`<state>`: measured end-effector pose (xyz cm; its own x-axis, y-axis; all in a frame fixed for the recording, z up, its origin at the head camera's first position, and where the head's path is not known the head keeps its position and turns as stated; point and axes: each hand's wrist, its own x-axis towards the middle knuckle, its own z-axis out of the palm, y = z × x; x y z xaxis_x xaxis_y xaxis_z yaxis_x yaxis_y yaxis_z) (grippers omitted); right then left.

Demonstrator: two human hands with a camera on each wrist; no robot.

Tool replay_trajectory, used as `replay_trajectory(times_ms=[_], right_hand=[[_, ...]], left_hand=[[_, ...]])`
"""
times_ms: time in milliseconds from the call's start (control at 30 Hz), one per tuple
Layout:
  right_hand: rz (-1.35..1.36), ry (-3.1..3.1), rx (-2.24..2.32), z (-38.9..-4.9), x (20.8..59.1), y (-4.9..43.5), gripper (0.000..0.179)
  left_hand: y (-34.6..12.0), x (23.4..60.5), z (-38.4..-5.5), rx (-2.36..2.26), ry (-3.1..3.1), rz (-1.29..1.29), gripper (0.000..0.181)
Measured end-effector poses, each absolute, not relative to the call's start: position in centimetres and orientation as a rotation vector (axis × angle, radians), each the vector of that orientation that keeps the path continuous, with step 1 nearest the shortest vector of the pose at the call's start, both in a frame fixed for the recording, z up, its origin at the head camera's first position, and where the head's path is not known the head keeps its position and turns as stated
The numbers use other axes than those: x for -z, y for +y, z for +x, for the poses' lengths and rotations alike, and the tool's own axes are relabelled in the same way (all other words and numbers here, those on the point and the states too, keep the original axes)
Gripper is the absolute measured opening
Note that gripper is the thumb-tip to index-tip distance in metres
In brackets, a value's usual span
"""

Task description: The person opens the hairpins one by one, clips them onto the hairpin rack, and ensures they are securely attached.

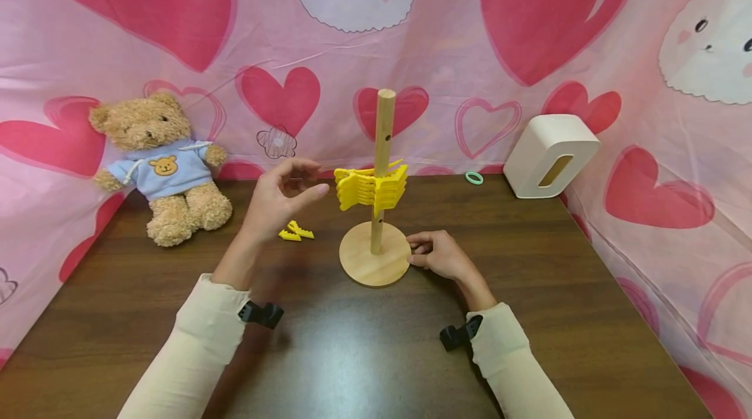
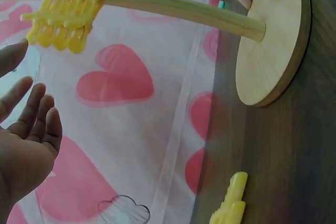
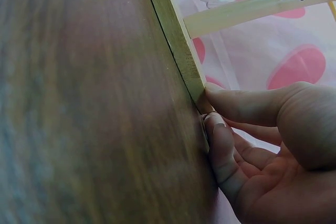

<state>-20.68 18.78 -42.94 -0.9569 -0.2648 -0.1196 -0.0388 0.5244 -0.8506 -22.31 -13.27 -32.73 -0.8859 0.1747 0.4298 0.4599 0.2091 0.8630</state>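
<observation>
A wooden stand [image 1: 364,265] with a round base and an upright post stands on the table. Several yellow plastic pieces [image 1: 358,190] are stacked in rows around the middle of the post. Just left of this stack, my left hand [image 1: 276,197] is raised in the air, fingers apart and nothing in them; a gap to the stack shows in the left wrist view. At the base's right edge, my right hand [image 1: 440,254] pinches the rim, its fingertips [image 3: 216,121] low by the tabletop. Small yellow pieces [image 1: 301,230] with notched edges lie on the table below my left hand.
A teddy bear [image 1: 164,158] in a blue top sits at the back left. At the back right is a white box [image 1: 549,155] with a slot. A small mint-green ring [image 1: 474,177] lies near the heart-patterned cloth [image 1: 446,47] behind the table.
</observation>
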Motion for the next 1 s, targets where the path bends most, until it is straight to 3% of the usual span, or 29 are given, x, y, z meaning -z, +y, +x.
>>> replay_trajectory(times_ms=[1000], right_hand=[[-0.254, 2.542, 1.394, -20.7, 43.1, 18.9, 0.037]], left_hand=[[-21.3, 38.6, -24.0, 1.721, -2.427, -0.279, 0.037]])
